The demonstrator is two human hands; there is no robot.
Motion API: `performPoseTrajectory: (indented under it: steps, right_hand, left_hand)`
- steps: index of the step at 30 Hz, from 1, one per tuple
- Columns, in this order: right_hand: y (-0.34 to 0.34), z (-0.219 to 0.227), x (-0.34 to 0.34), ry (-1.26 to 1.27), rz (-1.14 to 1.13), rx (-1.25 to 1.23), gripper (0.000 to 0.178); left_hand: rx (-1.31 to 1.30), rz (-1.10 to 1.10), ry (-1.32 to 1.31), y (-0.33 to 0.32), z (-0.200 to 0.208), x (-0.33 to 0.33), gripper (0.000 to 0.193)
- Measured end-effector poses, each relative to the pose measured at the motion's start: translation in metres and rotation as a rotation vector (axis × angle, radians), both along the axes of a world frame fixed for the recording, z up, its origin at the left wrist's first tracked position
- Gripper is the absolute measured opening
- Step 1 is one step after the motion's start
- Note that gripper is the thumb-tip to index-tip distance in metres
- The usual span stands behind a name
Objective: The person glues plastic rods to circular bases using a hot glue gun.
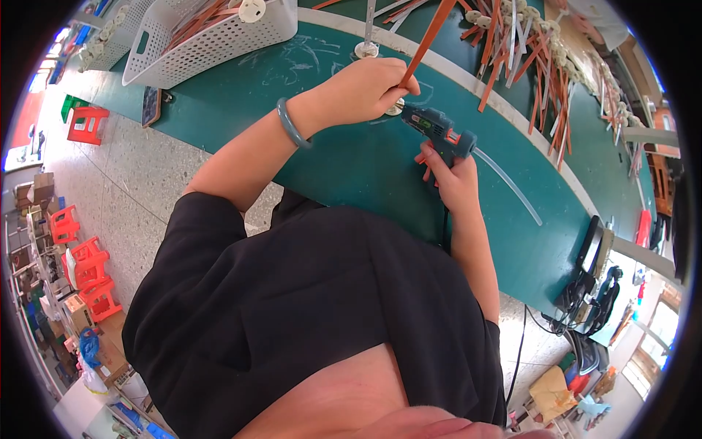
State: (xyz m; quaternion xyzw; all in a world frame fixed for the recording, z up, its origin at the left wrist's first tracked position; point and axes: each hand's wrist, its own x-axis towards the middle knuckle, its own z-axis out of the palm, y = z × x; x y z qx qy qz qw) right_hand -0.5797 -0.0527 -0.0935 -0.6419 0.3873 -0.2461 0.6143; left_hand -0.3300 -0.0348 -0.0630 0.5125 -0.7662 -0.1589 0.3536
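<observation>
Between the fingers of my left hand [373, 89] stands a long reddish-brown strip [430, 38], held near its lower end. That end meets a small pale round base [395, 107] on the green table. My right hand [452, 174] is wrapped around the grip of a dark glue gun [431, 126]. The gun's nozzle points left, right at the base and the strip's foot; I cannot tell if it touches. From the back of the gun a clear glue stick [512, 186] sticks out over the table. Behind my left hand, another round base [366, 50] carries an upright pale strip.
A white perforated basket [212, 55] with more strips stands at the far left, a phone [151, 106] beside it. Strips with round bases [537, 66] are heaped at the far right behind a pale ledge. Black cables [578, 296] lie at the table's right edge.
</observation>
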Motion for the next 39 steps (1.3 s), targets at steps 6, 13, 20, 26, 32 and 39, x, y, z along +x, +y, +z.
performPoseTrajectory:
  steps: [6, 13, 20, 26, 32, 39]
  right_hand:
    - [0.001, -0.001, 0.000, 0.032, -0.012, -0.014, 0.020]
    - [0.002, 0.000, 0.001, 0.010, -0.051, -0.011, 0.018]
    - [0.001, 0.002, 0.003, 0.045, -0.075, 0.007, 0.019]
    - [0.003, 0.001, 0.002, 0.061, -0.061, -0.028, 0.018]
    - [0.006, 0.000, 0.001, 0.107, -0.043, -0.076, 0.016]
    - [0.009, -0.011, -0.001, 0.148, -0.053, -0.207, 0.018]
  left_hand:
    - [-0.007, -0.002, 0.002, -0.001, -0.002, 0.002, 0.014]
    - [0.011, -0.001, 0.001, -0.002, -0.001, 0.001, 0.013]
    - [0.021, -0.009, 0.017, -0.003, -0.001, 0.001, 0.014]
    - [0.006, 0.009, 0.041, -0.002, -0.001, 0.000, 0.014]
    - [0.016, 0.023, 0.046, -0.002, -0.003, 0.000, 0.014]
    - [0.005, 0.030, 0.049, -0.001, -0.005, 0.000, 0.013]
